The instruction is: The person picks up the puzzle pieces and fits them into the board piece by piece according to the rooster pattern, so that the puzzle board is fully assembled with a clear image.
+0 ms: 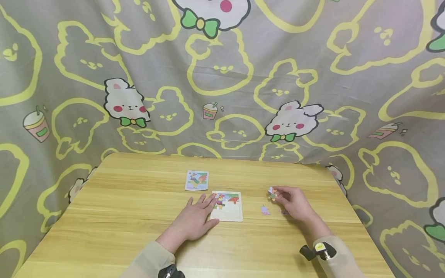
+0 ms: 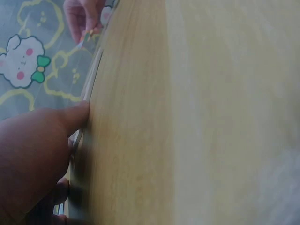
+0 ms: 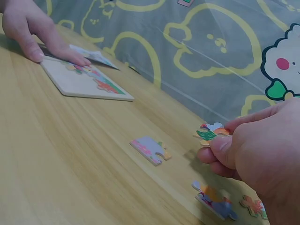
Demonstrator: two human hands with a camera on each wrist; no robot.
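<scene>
A white puzzle board [image 1: 231, 213] lies on the table with several joined pieces along its top and upper left. My left hand [image 1: 195, 221] rests flat with spread fingers at the board's left side, fingertips on its edge. To the right, my right hand [image 1: 297, 202] pinches a colourful puzzle piece [image 1: 272, 194] between thumb and fingers, raised above the table in the right wrist view. Below it lie a purple and pink piece [image 3: 149, 149], an orange and blue piece [image 3: 214, 200] and a red and green piece [image 3: 253, 205].
A printed picture card [image 1: 197, 180] of a colourful bird lies behind the board, to its left. The wooden table [image 1: 139, 181] reaches back to a grey curtain [image 1: 236, 104] with cartoon animals. Wrist cameras are strapped over both sleeves.
</scene>
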